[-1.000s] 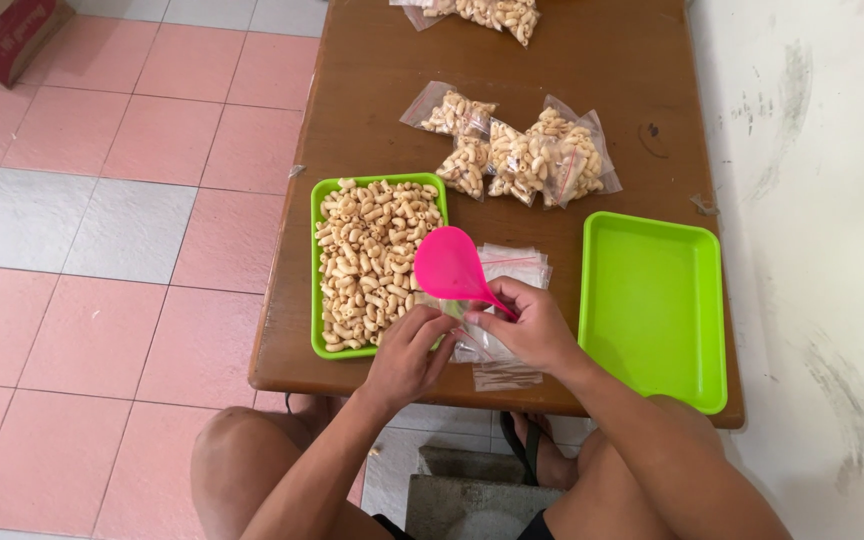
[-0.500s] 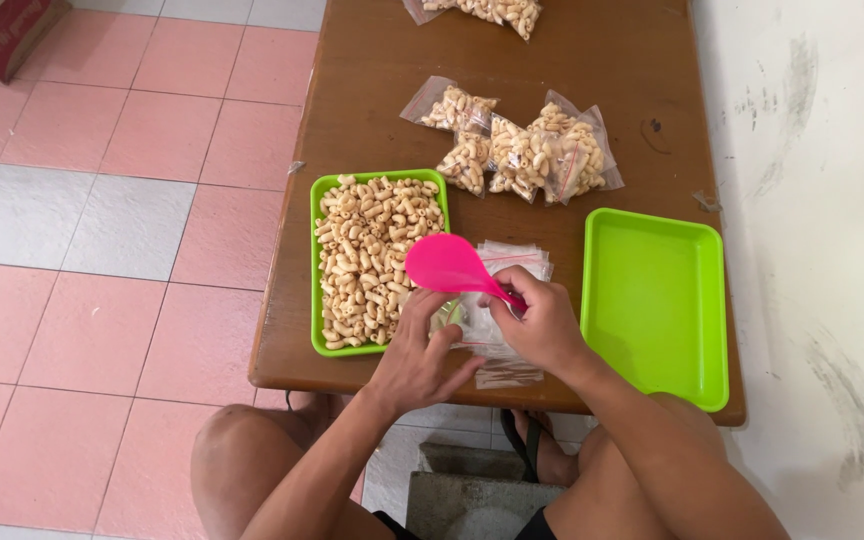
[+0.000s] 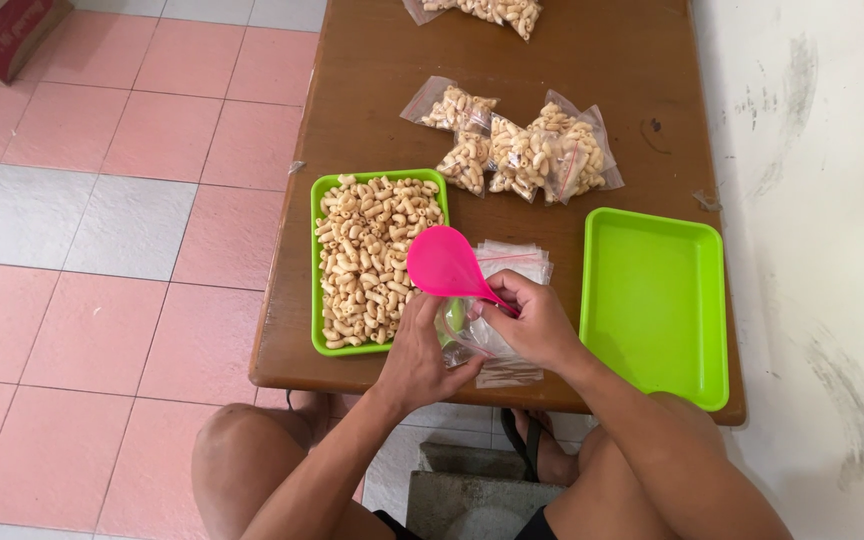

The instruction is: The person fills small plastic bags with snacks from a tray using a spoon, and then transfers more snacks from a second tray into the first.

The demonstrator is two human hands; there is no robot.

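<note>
My right hand [image 3: 532,325] grips the handle of a pink plastic scoop [image 3: 444,265], whose bowl hangs over the right edge of a green tray [image 3: 320,260] filled with elbow-shaped snack pieces [image 3: 364,255]. My left hand [image 3: 420,355] holds a small clear plastic bag [image 3: 460,335] just below the scoop, between both hands. A stack of empty clear bags [image 3: 517,262] lies on the brown table [image 3: 372,110] under my right hand.
An empty green tray [image 3: 654,300] sits at the right, close to the white wall [image 3: 812,200]. Several filled snack bags [image 3: 522,145] lie in the table's middle, another [image 3: 482,10] at the far end. A cardboard box [image 3: 2,35] stands on the tiled floor.
The scoop has shifted slightly left and lower toward the tray of snacks. My left hand has closed in on the clear bag beneath it.
</note>
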